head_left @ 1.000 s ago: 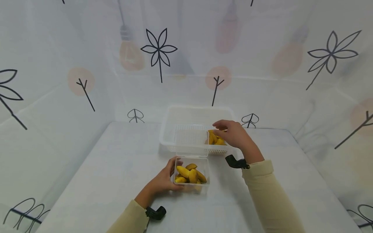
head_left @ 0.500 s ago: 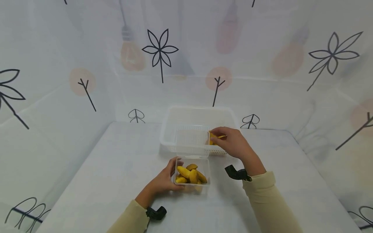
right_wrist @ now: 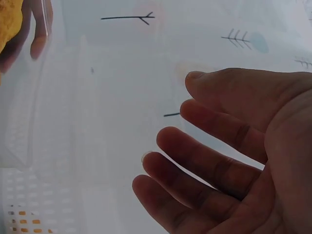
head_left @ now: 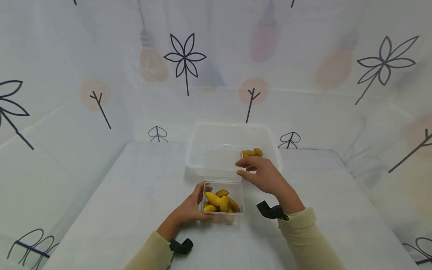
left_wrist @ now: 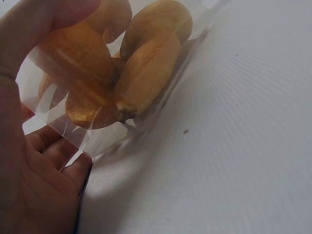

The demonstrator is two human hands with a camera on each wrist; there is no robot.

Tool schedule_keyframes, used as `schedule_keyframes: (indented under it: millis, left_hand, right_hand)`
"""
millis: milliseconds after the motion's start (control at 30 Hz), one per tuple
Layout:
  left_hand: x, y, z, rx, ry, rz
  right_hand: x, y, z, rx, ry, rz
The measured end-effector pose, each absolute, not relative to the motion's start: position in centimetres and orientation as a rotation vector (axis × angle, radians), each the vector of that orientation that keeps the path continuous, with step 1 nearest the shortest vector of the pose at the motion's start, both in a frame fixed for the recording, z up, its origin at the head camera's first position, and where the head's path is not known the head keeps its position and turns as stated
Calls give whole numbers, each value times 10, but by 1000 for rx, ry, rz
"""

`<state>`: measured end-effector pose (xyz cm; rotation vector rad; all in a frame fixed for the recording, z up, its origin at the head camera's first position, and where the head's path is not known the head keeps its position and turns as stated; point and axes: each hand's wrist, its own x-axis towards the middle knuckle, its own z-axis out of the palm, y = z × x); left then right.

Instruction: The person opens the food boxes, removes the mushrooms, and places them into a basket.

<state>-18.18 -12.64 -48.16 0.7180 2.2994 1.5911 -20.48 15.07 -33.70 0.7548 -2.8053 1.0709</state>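
My left hand [head_left: 189, 207] grips the left side of a clear plastic box [head_left: 242, 200], thumb in front and fingers behind. Small yellow bananas [head_left: 212, 198] fill its lower part; the left wrist view shows these bananas [left_wrist: 148, 73] through the clear wall. The box's see-through lid [head_left: 219, 175] is raised at the back, overlapping a white basket [head_left: 194, 159]. Over the basket's front right rim is my right hand [head_left: 261, 174], thumb and fingers apart beside the lid. The right wrist view shows that hand [right_wrist: 219, 161] holding nothing.
More yellow bananas [head_left: 257, 152] lie at the basket's right end, partly behind the right hand. The basket stands at the back of the white table [head_left: 145, 195], against a patterned backdrop [head_left: 216, 105]. Dark wrist mounts [head_left: 270, 210] hang below both wrists.
My right hand went down to the bananas in the basket, then drew back toward me and left with fingers parted, uncovering the bananas. The left hand and box stayed put.
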Motion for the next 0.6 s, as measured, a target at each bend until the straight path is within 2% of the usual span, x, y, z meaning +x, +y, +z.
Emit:
schedule_keyframes:
  millis: [600]
  left_hand:
    - [-181, -126, -481, 714, 2300, 1584]
  right_hand:
    - [-194, 136, -355, 950, -2756, 1078]
